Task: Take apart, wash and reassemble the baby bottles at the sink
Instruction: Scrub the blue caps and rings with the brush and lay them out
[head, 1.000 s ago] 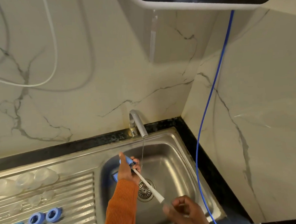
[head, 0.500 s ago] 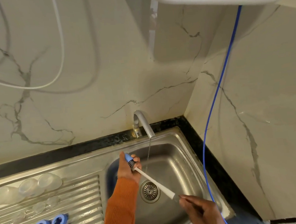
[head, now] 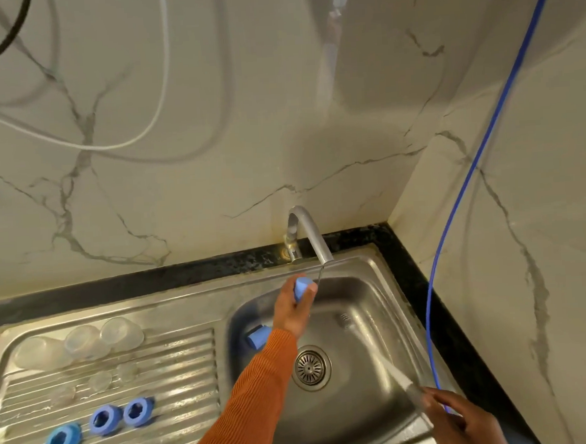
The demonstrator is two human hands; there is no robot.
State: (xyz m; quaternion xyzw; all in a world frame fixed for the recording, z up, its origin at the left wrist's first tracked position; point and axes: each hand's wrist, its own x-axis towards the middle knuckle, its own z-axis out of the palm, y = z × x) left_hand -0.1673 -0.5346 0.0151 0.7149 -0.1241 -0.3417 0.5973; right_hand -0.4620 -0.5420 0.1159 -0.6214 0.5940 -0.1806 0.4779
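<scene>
Nearest to us, the right hand sits at the bottom right edge, partly cut off, its grip curled round the handle end of a white bottle brush. The brush is blurred; its long axis runs from that hand up and left over the basin, and its far tip cannot be made out.

Over on the left, on the ribbed drainboard, three blue collar rings lie in a row, holes facing up, the leftmost one a little apart from the other two. Just beyond them a few clear teats are faint against the steel and hard to count.

In the middle, the sink shows its round drain strainer. An orange sleeve reaches up across the basin to the left hand, whose grip is wrapped round a small blue piece. That piece points up and away, its top just below the spout and beside a thin thread of water; whether it is a cap or a bottle part cannot be told. A second blue piece lies on the basin floor, half hidden behind the wrist.

Farther back, three clear bottle bodies lie on their sides at the drainboard's rear, long axes roughly left to right, touching one another. The tap arches out from the black counter edge. A blue tube drops down the right-hand marble wall.
</scene>
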